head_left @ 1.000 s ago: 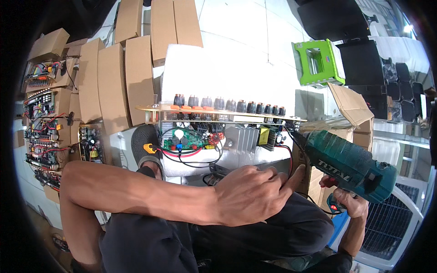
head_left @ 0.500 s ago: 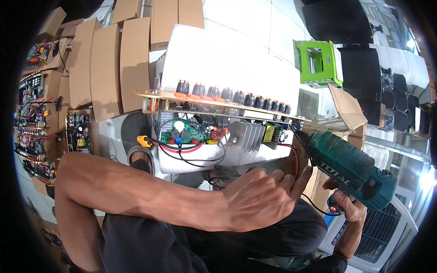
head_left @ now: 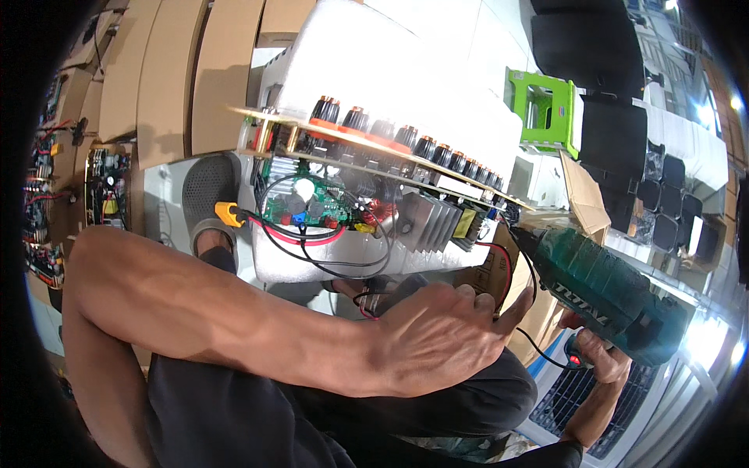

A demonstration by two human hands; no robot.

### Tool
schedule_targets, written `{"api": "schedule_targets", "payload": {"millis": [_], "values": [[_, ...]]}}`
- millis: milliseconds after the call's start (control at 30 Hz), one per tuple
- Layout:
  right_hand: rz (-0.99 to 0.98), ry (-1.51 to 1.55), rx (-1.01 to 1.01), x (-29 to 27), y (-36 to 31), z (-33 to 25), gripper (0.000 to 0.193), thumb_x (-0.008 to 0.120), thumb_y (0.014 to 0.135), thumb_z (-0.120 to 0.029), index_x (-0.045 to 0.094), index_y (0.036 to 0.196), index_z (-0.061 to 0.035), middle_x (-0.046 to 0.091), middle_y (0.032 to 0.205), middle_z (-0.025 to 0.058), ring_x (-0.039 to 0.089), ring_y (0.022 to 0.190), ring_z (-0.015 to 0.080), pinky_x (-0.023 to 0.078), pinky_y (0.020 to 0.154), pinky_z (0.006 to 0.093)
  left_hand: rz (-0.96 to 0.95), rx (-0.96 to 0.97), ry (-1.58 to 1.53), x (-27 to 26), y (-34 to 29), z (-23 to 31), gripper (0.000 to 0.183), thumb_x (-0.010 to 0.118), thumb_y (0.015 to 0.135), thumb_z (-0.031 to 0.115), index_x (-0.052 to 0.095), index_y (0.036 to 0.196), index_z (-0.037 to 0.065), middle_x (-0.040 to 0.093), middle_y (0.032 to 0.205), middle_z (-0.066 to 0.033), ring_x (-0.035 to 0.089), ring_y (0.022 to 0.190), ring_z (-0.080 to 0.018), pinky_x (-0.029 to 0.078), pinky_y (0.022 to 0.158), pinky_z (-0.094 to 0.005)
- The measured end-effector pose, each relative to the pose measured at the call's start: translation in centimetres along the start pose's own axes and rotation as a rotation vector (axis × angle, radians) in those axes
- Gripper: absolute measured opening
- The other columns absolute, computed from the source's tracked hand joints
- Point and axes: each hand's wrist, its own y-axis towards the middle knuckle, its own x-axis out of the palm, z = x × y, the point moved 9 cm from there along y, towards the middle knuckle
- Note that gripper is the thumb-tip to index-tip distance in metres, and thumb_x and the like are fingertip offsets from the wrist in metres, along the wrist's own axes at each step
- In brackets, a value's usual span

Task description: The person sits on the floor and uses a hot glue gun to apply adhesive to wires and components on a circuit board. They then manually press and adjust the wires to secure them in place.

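Observation:
An amplifier-like circuit assembly [head_left: 374,156] lies on a white foam block [head_left: 328,261]. It has a row of black knobs [head_left: 425,147], a finned heatsink [head_left: 431,222] and a green board [head_left: 316,204]. My right hand [head_left: 599,355] is wrapped round the handle of a teal glue gun [head_left: 608,292], whose narrow black nozzle points at the assembly's right end. My left hand [head_left: 445,339] is bent, fingers curled, with the index fingertip against a thin black wire [head_left: 533,273] beside the glue gun. Its thumb is hidden. A yellow connector [head_left: 228,214] hangs off the left side on red and black leads.
Cardboard boxes [head_left: 168,86] stand at the far left, with more circuit assemblies [head_left: 109,183] beside them. A green step stool [head_left: 542,113] is at the back right. An open carton [head_left: 581,195] stands behind the glue gun. Black panels [head_left: 612,148] line the right.
The view has shifted, and the assembly now looks more tilted, its right end lower. The glue gun sits slightly lower and further right. Both hands keep their grips.

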Motion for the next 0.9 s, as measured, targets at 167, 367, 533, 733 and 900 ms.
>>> {"api": "schedule_targets", "payload": {"millis": [167, 367, 533, 733, 900], "values": [[0.039, 0.016, 0.008, -0.5, 0.2, 0.4, 0.047, 0.07, 0.085, -0.024, 0.061, 0.117, 0.0094, 0.07, 0.092, 0.0199, 0.07, 0.078, 0.0294, 0.059, 0.073, 0.0421, 0.029, -0.025, 0.002, 0.0, 0.1, -0.3, 0.056, 0.063, 0.091, 0.024, 0.051, 0.14, -0.001, 0.057, 0.062, -0.0027, 0.048, 0.05, -0.0125, 0.037, 0.041, -0.0291], [0.036, 0.051, 0.023, -0.7, -0.4, 0.8, 0.046, 0.072, 0.082, -0.021, 0.062, 0.116, 0.0091, 0.07, 0.091, 0.0194, 0.069, 0.078, 0.028, 0.059, 0.074, 0.0436, -0.016, 0.006, -0.031, -0.1, 0.2, -0.1, 0.064, 0.06, 0.092, 0.021, 0.04, 0.142, -0.012, 0.063, 0.065, -0.0094, 0.06, 0.052, -0.0177, 0.049, 0.048, -0.0292], [0.063, 0.034, -0.007, -0.4, 0.0, 0.3, 0.043, 0.071, 0.082, -0.017, 0.062, 0.115, 0.0091, 0.07, 0.09, 0.0187, 0.069, 0.079, 0.0279, 0.059, 0.074, 0.0439, 0.035, -0.014, -0.019, 0.2, 0.1, -0.4, 0.06, 0.062, 0.092, 0.023, 0.045, 0.142, -0.005, 0.063, 0.069, -0.0069, 0.053, 0.05, -0.0143, 0.042, 0.043, -0.0287], [0.007, -0.015, -0.067, -0.1, 0.5, -0.7, 0.037, 0.069, 0.084, -0.015, 0.062, 0.112, 0.009, 0.069, 0.088, 0.0173, 0.067, 0.077, 0.0265, 0.058, 0.071, 0.0424, 0.026, -0.013, -0.008, 0.0, 0.2, -0.3, 0.056, 0.064, 0.092, 0.024, 0.051, 0.14, 0.0, 0.061, 0.067, -0.0036, 0.048, 0.049, -0.0116, 0.036, 0.039, -0.0284], [-0.02, -0.048, -0.133, 0.3, 0.6, -1.1, 0.035, 0.069, 0.086, -0.016, 0.062, 0.111, 0.0084, 0.068, 0.087, 0.0162, 0.066, 0.076, 0.0252, 0.058, 0.07, 0.0415, 0.032, -0.025, -0.012, 0.1, 0.0, -0.4, 0.055, 0.064, 0.092, 0.026, 0.052, 0.139, 0.0, 0.058, 0.063, -0.0021, 0.047, 0.05, -0.0111, 0.034, 0.039, -0.0283]]}}
